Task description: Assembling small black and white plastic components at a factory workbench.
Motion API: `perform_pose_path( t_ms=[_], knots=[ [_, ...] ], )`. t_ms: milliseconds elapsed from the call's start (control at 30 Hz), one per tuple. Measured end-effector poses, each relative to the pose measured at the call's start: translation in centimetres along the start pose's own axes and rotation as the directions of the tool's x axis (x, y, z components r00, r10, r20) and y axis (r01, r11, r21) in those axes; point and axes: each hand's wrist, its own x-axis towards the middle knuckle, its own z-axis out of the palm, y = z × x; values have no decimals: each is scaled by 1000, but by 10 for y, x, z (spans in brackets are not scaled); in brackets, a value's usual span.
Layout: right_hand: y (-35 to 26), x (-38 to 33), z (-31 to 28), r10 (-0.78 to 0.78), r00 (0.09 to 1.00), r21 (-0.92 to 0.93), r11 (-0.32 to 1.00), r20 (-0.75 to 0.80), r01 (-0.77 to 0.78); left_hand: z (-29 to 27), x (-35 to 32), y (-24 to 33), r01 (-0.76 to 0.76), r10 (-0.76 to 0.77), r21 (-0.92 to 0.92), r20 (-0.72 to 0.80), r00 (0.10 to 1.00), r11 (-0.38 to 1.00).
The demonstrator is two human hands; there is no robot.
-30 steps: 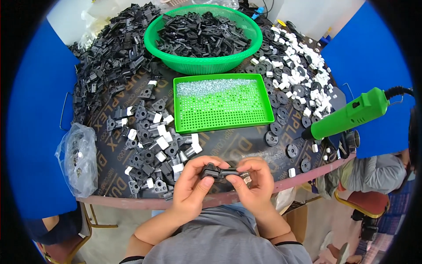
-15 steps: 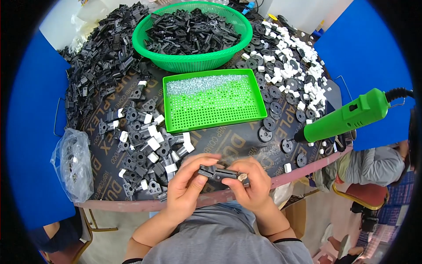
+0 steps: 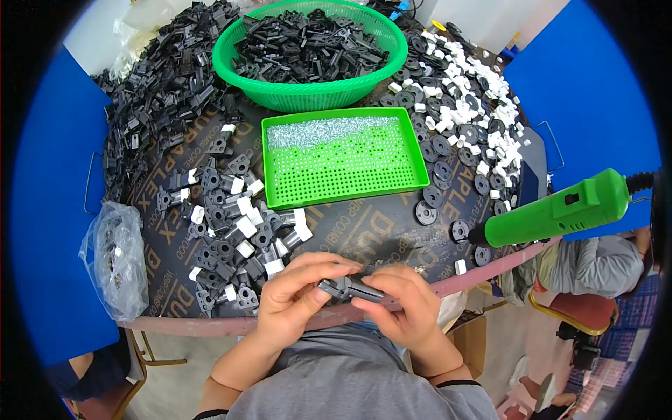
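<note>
A round dark bench (image 3: 364, 231) between blue panels is covered with small parts. At its near edge a small black plastic part (image 3: 348, 287) is held between both hands: the left hand (image 3: 297, 290) and the right hand (image 3: 399, 301) are closed on it together. Just beyond lies a green tray (image 3: 413, 164) of screws, behind it a green basket (image 3: 231, 59) with black pieces. A green electric screwdriver (image 3: 560, 210) hangs at the right.

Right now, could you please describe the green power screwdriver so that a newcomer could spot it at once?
Start at the flat green tray of screws mid-table, then look right to the table's edge. The screwdriver hangs there, tip toward the black discs; it is the only long, bright green tool, with a black cable.
</note>
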Motion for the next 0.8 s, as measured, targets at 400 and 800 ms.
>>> perform_pose_path(
  t_ms=[400,800],
  knots=[
    [0,-5,8,9,999,138,990,36,-14,-1,-12,4,24,1,222,-115,993,975],
    [10,-23,-4,318,947,220,927,-35,-303,10,-12,-3,13,13,267,-96,995,964]
  ],
)
